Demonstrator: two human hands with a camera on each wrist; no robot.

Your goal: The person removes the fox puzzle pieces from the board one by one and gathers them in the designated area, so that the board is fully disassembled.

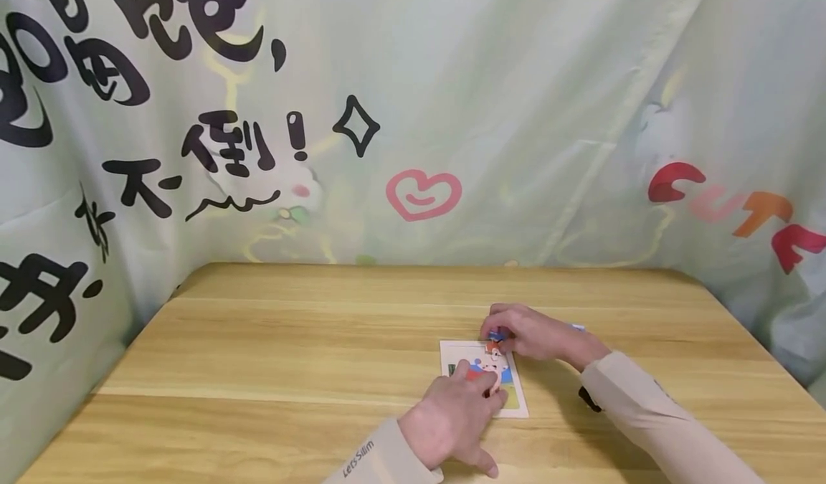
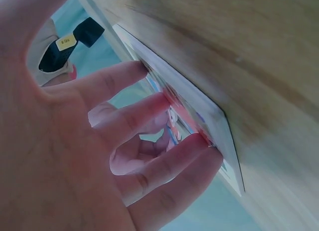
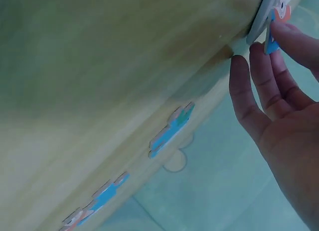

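A small white-framed puzzle board (image 1: 454, 351) with a colourful cartoon picture lies on the table. My left hand (image 1: 454, 416) spreads over its lower part, fingertips resting on the picture, as the left wrist view also shows along the board's red area (image 2: 185, 110). At the board's far right corner, my right hand (image 1: 532, 333) pinches a blue and orange jigsaw piece (image 3: 272, 41) between thumb and fingers. In the right wrist view that piece stands tilted at the board's edge. Part of the picture is hidden under the left hand.
Two loose blue jigsaw pieces, a nearer one (image 3: 172, 130) and another (image 3: 103, 197), lie on the wooden table (image 1: 258, 355) to the right of the board. A printed curtain (image 1: 516, 111) hangs behind the table. A black strap (image 1: 589, 399) shows under the right sleeve.
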